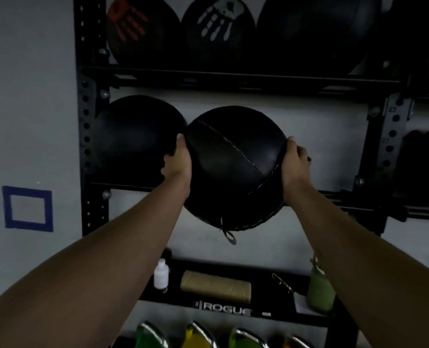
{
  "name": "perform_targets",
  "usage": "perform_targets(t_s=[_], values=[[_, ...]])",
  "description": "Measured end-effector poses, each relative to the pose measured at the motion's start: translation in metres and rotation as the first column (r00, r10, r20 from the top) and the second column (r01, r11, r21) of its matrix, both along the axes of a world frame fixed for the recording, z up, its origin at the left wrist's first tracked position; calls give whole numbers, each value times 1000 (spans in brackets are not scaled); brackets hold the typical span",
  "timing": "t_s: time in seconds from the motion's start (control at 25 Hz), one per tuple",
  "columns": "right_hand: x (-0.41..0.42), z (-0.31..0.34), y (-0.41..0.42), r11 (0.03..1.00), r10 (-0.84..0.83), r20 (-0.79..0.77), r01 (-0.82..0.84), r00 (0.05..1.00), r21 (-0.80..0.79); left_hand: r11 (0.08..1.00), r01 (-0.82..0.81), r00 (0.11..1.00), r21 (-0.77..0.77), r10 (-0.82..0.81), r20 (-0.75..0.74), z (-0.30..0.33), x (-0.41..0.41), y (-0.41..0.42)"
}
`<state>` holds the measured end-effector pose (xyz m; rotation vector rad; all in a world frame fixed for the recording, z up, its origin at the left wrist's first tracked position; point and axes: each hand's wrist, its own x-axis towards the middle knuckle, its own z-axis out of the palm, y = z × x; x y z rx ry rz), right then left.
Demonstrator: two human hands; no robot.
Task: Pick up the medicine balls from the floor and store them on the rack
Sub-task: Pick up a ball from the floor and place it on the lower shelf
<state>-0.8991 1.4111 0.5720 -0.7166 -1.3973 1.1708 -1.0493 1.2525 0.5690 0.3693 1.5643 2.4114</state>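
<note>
I hold a black leather medicine ball (233,167) with stitched seams between both hands at the middle shelf of the black rack (88,136). My left hand (179,163) presses its left side and my right hand (296,167) its right side. The ball's lower half hangs in front of the shelf rails. Another black ball (135,136) sits on the same shelf, touching the held ball's left. The top shelf carries three black balls, one with an orange handprint (130,21) and one with a white handprint (218,21).
A lower black shelf (233,311) holds a white bottle (161,273), a tan roll (216,286) and a green bottle (320,290). Coloured plates (195,335) stand below. Blue tape square (27,208) marks the wall at left. A second rack bay continues right.
</note>
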Motion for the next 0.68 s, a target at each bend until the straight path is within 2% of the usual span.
perform_targets(t_s=[0.2, 0.32, 0.44, 0.56, 0.68], values=[[-44, 37, 60, 999, -33, -72, 36, 997, 34, 997, 75, 992, 10, -74, -98, 40, -52, 67], [-72, 46, 95, 998, -38, -71, 41, 997, 49, 999, 43, 993, 2, -43, -109, 44, -88, 113], [-103, 43, 123, 997, -2, -25, 4, 1000, 80, 998, -40, 994, -45, 35, -104, 40, -109, 141], [-127, 43, 154, 991, 54, 24, -56, 998, 120, 977, -194, 974, -87, 182, -135, 40, -119, 169], [-147, 42, 180, 987, 70, 139, -89, 988, 133, 933, -334, 935, -132, 310, -174, 40, -124, 199]])
